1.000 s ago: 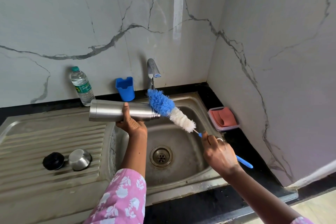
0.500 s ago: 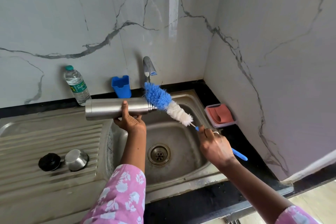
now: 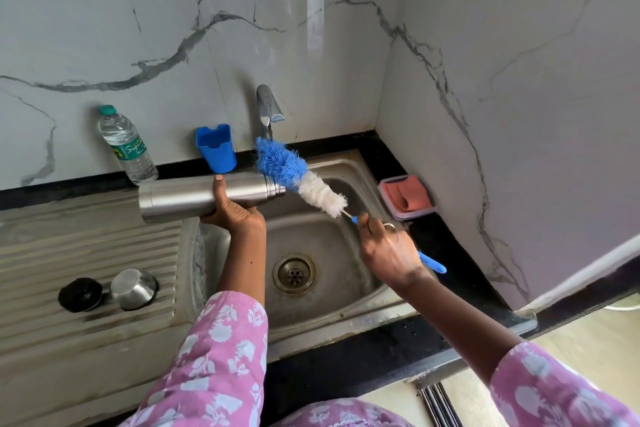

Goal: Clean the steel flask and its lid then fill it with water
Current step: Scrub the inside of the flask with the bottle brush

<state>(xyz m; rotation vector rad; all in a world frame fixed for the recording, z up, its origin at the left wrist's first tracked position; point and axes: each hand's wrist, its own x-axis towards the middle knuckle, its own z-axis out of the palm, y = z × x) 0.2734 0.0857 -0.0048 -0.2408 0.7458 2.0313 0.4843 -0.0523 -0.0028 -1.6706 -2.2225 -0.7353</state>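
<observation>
Cylindrical brushed-steel flask (image 3: 204, 198) is held horizontal above the left rim of the stainless sink basin (image 3: 332, 288): base pointing left over the ribbed drainboard (image 3: 86, 250), open threaded mouth pointing right, over the basin. Left hand (image 3: 235, 211) is curled under and around the flask's mid-body, thumb on top; grip looks firm.

Long bottle brush w/ blue-and-white bristle head (image 3: 298, 180) sits just right of the mouth, blue tip beside and slightly above the opening, not inside. Right hand (image 3: 391, 253) is closed round the brush's blue plastic handle, to the right of the flask.

Key relation: flask axis runs left-right; brush axis slants from lower right up to the mouth, so the two aren't in line. Judgement: the brush tip needs to drop and level w/ the flask axis to enter. Right hand is the working one.

Left of the basin, on the drainboard: round black inner stopper (image 3: 80, 294) and small steel cap cup (image 3: 133, 289), side by side, unheld. Chrome tap (image 3: 268, 107) stands behind the flask mouth; no water flow visible.
</observation>
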